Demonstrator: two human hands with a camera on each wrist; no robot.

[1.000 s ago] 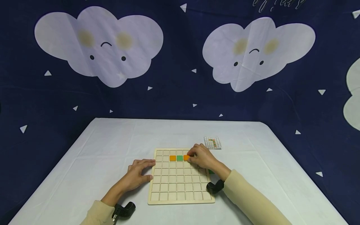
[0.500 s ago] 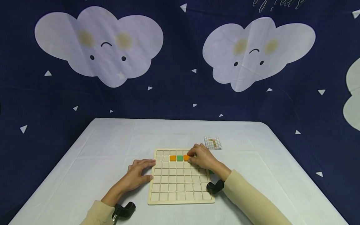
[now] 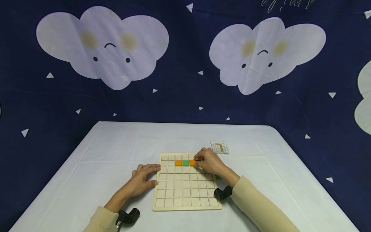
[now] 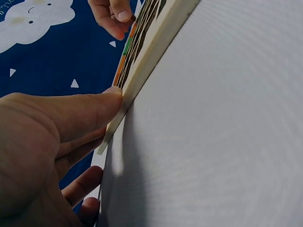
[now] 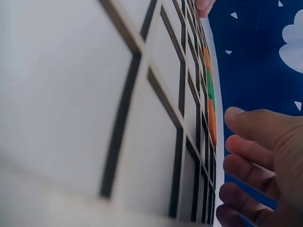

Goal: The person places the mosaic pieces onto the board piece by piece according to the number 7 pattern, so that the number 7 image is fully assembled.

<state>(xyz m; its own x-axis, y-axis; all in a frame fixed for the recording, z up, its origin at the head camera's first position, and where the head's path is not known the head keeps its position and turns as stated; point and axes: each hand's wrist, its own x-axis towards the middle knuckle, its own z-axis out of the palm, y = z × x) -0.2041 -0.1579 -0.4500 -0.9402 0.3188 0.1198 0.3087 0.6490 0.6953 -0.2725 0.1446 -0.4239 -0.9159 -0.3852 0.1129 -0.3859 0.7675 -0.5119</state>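
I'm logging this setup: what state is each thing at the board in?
Grid board, flat on the table, partly filled
Left orange tile, lying in a cell
Green tile, in the next cell
Right orange tile, partly covered
Pattern card, lying pattern up
Green piece, mostly hidden
Left hand, touching the board's edge
Right hand, grip unclear

It looks like a play spot in front of a big dark blue cloth (image 3: 185,58). Upside-down clouds (image 3: 104,66) and little white triangles (image 3: 332,94) dot it. A white table (image 3: 275,161) holds a grid board (image 3: 185,193) with bright squares (image 3: 185,163). I can't tell if this is someone's home.
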